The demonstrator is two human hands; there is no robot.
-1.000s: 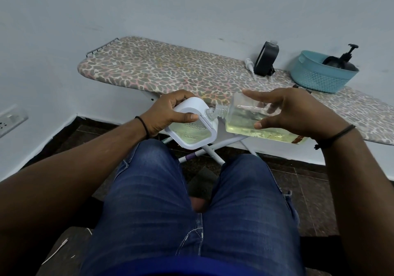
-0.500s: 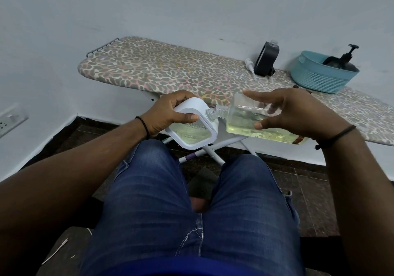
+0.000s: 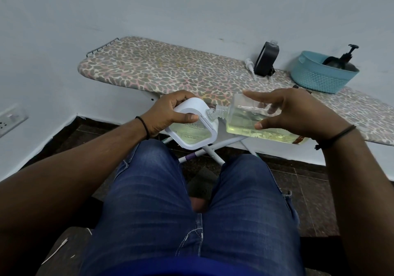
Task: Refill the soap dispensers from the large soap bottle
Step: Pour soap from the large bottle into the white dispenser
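While the pour is under way, the relation that governs the next move is neck to mouth: the bottle (image 3: 253,124) lies nearly on its side, long axis running right to left, base toward the right hand (image 3: 296,113) and threaded neck touching the clear spout of the dispenser (image 3: 193,124) at its upper right corner.

Largest item: the board (image 3: 162,71) stands behind both hands along the wall. Neither container rests on it; both are held in the air in front of its near edge, above the knees.

Bottle: clear, with yellow soap pooled along its lower side. The right hand grasps it across the body, thumb below, fingers on the far side, forefinger lying straight along the top. The neck sits left of this hand.

Dispenser: white frame, clear window, partly filled, tilted toward the bottle. The left hand (image 3: 170,113) grips its upper left corner, thumb pressed on the front face. The spout sits right of this hand, which is nearer to the junction.

Judgement: filling is partly done. Level in the window cannot be read exactly. Any slip of neck from spout would spill onto the jeans (image 3: 191,211).

Other dispensers stand at the board's far right edge: a black one (image 3: 266,60) upright, another in the basket (image 3: 319,77).
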